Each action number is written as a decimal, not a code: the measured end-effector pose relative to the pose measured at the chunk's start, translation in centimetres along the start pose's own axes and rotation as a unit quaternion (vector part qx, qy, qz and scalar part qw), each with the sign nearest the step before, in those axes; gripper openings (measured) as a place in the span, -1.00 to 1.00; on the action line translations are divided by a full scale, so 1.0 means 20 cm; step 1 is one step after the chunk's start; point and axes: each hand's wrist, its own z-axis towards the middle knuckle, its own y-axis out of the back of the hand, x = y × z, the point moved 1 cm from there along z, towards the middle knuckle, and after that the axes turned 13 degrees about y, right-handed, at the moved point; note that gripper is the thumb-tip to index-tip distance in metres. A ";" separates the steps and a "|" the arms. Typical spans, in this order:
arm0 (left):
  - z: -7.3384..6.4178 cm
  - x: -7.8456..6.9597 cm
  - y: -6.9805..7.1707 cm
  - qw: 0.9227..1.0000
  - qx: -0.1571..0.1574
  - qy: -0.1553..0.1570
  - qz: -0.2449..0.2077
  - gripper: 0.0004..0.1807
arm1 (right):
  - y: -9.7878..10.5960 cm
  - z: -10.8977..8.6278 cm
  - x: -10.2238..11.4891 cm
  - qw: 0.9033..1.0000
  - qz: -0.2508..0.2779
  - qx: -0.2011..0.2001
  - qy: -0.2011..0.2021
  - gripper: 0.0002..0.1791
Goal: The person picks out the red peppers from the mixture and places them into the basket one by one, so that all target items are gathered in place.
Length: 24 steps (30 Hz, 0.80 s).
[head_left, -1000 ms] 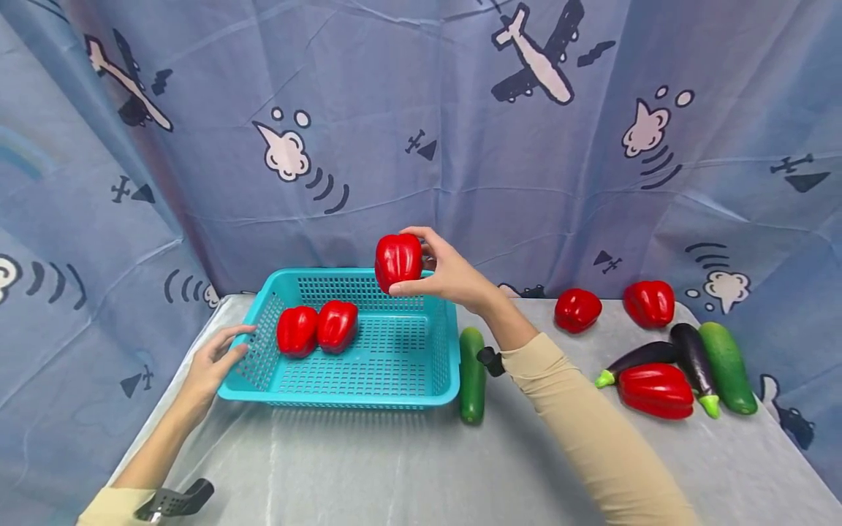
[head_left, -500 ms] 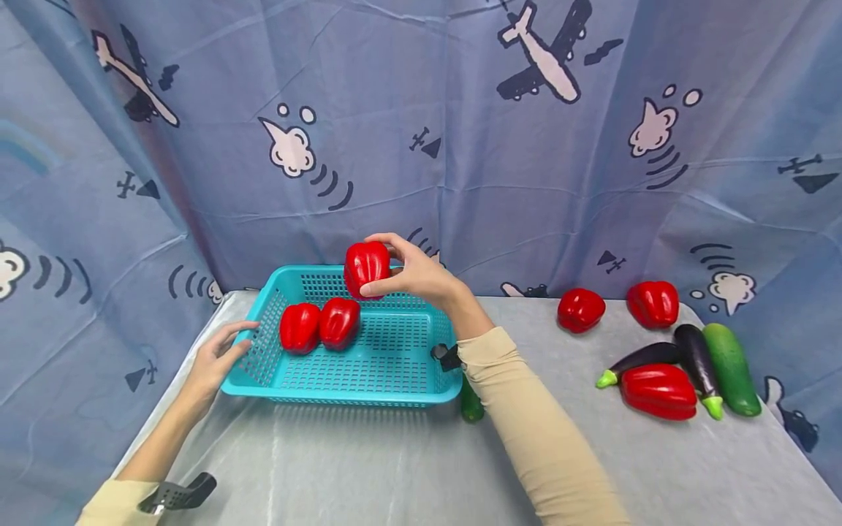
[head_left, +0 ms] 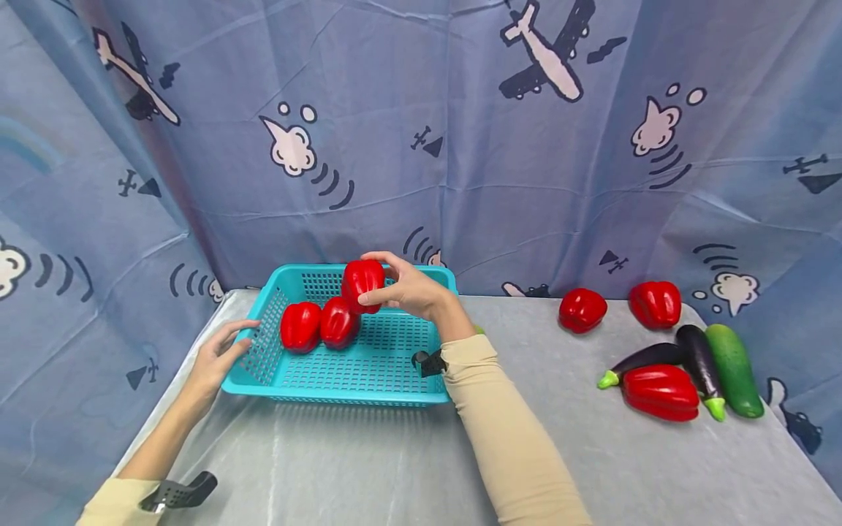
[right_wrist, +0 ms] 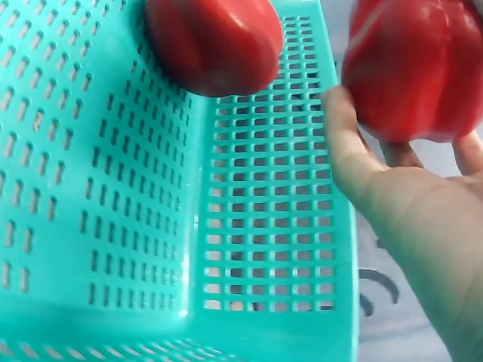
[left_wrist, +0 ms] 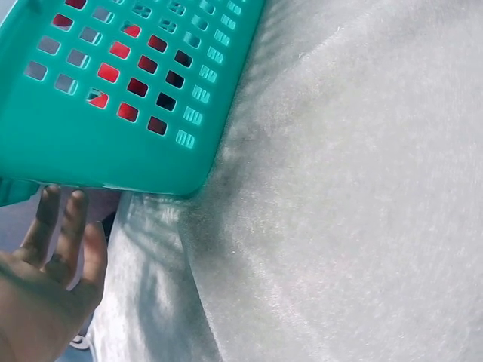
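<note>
My right hand (head_left: 414, 288) grips a red bell pepper (head_left: 362, 283) between thumb and fingers, over the back part of a turquoise plastic basket (head_left: 335, 398). In the right wrist view this held pepper (right_wrist: 415, 68) is beside the basket's slotted wall (right_wrist: 272, 226). Two more red bell peppers, the left one (head_left: 300, 327) and the right one (head_left: 339, 323), lie side by side in the basket. The held pepper overlaps the right one in the head view. My left hand (head_left: 213, 358) touches the basket's left rim, its fingertips (left_wrist: 78, 196) right at the edge and its fingers extended.
At the right of the table lie more red bell peppers (head_left: 582, 310), two eggplants (head_left: 699, 361) and a green cucumber (head_left: 733, 369). Another cucumber (head_left: 479, 330) is mostly hidden behind my right forearm. A patterned blue curtain (head_left: 368, 146) hangs behind the table.
My right hand has carried the bell pepper left and then lower, toward the two peppers in the basket. My left hand has stayed at the rim.
</note>
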 end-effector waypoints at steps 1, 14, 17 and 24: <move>0.00 0.00 0.00 1.000 0.000 0.000 0.001 -0.61 | 0.00 0.00 -0.01 1.000 0.003 -0.002 -0.004 -0.18; 0.00 0.00 0.00 1.000 -0.002 0.002 0.014 -0.61 | 0.03 0.00 -0.15 0.993 0.082 -0.041 -0.073 -0.17; 0.00 0.00 0.00 1.000 -0.002 0.001 0.015 -0.62 | 0.03 0.00 -0.16 0.993 0.071 -0.034 -0.086 -0.16; 0.00 0.00 0.00 1.000 0.001 0.003 0.017 -0.61 | 0.04 0.00 -0.18 0.993 0.063 -0.029 -0.091 -0.15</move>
